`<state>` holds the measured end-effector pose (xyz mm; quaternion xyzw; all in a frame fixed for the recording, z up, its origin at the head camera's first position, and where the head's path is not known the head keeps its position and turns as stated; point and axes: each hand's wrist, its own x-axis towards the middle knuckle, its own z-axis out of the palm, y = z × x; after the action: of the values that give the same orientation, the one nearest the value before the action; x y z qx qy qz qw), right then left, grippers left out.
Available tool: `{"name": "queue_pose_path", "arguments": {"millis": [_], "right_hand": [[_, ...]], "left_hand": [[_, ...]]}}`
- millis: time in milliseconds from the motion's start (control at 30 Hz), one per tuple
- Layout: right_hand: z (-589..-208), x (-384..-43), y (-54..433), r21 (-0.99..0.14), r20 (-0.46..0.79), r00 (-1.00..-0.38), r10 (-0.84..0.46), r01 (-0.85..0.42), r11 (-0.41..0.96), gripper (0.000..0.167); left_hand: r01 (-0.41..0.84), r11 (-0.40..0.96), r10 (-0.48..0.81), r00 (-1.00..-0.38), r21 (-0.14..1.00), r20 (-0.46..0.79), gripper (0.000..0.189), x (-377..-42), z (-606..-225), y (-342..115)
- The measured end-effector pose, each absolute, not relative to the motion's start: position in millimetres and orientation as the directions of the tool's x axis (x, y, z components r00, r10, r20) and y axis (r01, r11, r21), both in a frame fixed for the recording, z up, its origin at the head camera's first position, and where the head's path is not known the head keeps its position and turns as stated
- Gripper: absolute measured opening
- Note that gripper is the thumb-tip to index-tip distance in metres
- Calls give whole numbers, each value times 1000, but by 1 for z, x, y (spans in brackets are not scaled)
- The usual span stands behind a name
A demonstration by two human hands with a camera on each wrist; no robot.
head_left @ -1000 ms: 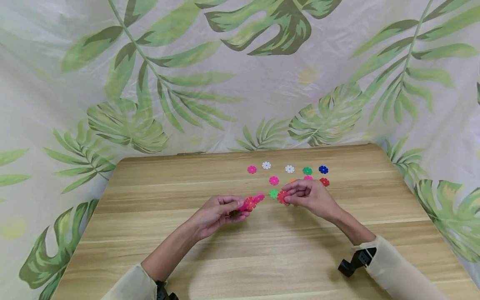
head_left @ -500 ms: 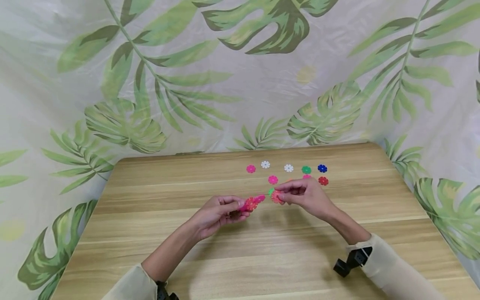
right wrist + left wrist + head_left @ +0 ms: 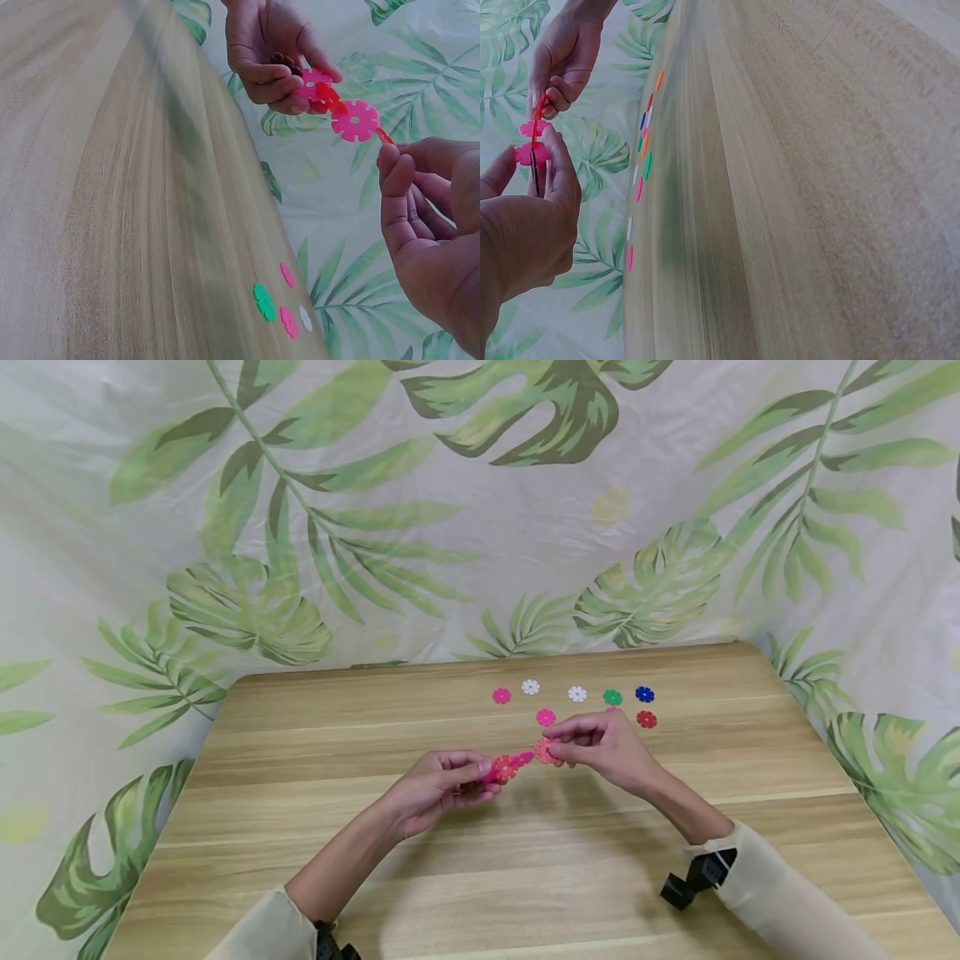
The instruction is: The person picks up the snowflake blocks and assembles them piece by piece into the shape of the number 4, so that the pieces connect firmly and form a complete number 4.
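My left hand [image 3: 435, 789] pinches a short chain of notched interlocking plastic discs above the table. Along it, the right wrist view shows a brown disc [image 3: 285, 63] against the palm, a pink disc [image 3: 309, 86], a red disc [image 3: 327, 96] and a pink end disc [image 3: 355, 120]. Between thumb and fingertips, my right hand [image 3: 611, 747] holds another red disc [image 3: 544, 751]. Its edge meets the rim of the pink end disc, and it stands edge-on in the right wrist view. My right fingers partly cover this red disc.
On the wooden table [image 3: 315, 827], loose discs lie flat beyond the hands: pink [image 3: 501, 696], white [image 3: 530, 687], green [image 3: 612, 697], blue [image 3: 644, 694] and red [image 3: 647, 719] among them. The right hand hides some. A leaf-print cloth [image 3: 420, 568] hangs behind the table.
My right hand has moved left with the red disc, closing the gap to the pink end of the chain. The left hand has stayed nearly in place.
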<state>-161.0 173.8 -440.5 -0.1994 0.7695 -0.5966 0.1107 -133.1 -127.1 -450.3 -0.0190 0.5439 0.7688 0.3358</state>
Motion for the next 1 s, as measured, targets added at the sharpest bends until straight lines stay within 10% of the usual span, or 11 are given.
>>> {"name": "queue_pose_path", "arguments": {"millis": [1000], "right_hand": [[-437, -162, 169, -955, 42, -881, -471, -174, 241, 16]], "left_hand": [[-480, -191, 430, -825, 856, -366, 22, -134, -453, -115]]}}
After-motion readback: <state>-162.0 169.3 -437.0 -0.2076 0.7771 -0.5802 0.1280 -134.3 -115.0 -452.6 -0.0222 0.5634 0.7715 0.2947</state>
